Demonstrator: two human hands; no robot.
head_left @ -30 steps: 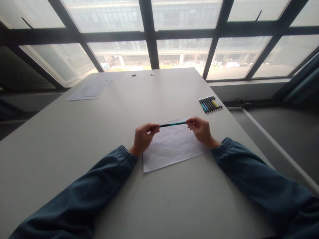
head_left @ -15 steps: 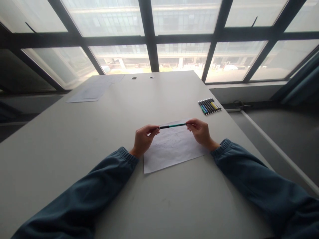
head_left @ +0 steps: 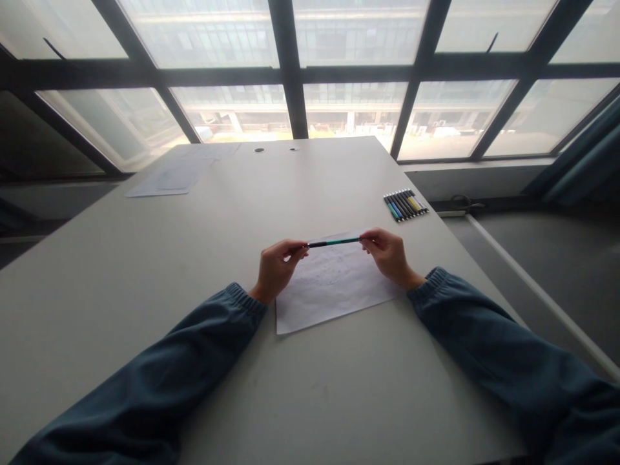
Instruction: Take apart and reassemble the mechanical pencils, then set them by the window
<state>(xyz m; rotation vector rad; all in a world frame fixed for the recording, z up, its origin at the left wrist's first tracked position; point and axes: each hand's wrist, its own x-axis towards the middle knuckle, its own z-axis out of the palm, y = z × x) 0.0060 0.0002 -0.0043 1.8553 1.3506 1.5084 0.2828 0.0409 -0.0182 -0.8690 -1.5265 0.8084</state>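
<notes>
A slim pen (head_left: 334, 243), black toward the left and teal toward the right, is stretched level between my two hands. My left hand (head_left: 281, 265) pinches its black end between thumb and fingers. At the teal end, my right hand (head_left: 389, 257) grips it the same way, hiding the tip. Beneath the pen lies a sheet of white paper (head_left: 334, 294) with faint marks on it, turned slightly on the table. Both wrists rest near the sheet's left and right sides.
The white table (head_left: 217, 252) reaches to the window. Toward its right edge, several pens (head_left: 405, 205) lie side by side in a row. More paper sheets (head_left: 167, 177) are at the far left, and a round hole cover (head_left: 259, 150) sits near the far edge.
The hands keep the same pinch on the pen. The whole view has shifted very slightly; nothing was taken up or let go.
</notes>
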